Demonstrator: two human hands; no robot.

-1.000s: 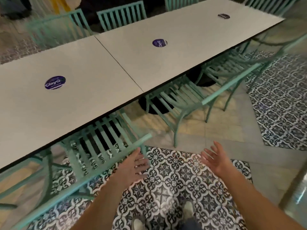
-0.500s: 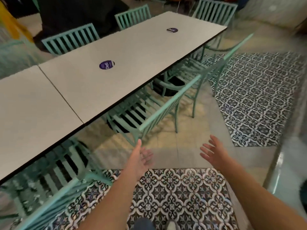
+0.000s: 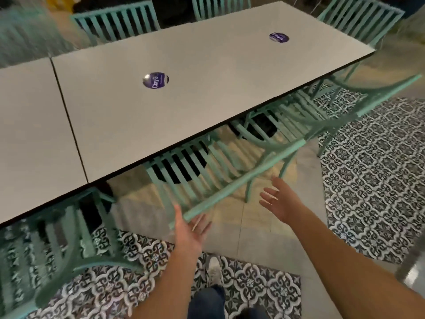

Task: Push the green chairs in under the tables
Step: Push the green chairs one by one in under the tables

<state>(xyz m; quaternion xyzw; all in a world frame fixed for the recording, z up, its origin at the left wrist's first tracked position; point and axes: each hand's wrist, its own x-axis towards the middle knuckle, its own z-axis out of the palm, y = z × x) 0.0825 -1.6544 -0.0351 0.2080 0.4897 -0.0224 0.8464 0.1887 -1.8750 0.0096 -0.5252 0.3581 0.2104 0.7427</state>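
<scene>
The chair under inspection [image 3: 220,180] stands at the near long edge of the white counter [image 3: 184,107], seat partly beneath it, back rail angled out toward the person. A second green chair [image 3: 322,116] sits further along the same edge toward the far right corner, also not fully in. A third [image 3: 69,238] is at the near left, blurred; how far it is tucked in cannot be judged.

Left hand [image 3: 190,233]: open, fingers spread, palm at the left end of the top rail [image 3: 241,180], touching or all but touching it. Not closed around anything.

Right hand [image 3: 279,201]: open, fingers spread, just beside the rail near its middle, apart from it. Holding nothing.

Handling assessment: the frame looks like painted metal slats and tube, so rigid, with no give under a push. Weight is likely moderate; the chair should slide rather than need lifting. The legs rest on smooth pale floor tile [image 3: 264,226], so drag should be low, though grout lines may catch a foot.

Recommended hold: both palms on the top rail, spaced apart, pushing squarely toward the counter edge. Pressure at one end alone would likely swing the chair. The painted rail may be slick; a wrapped grip would steady it.
</scene>
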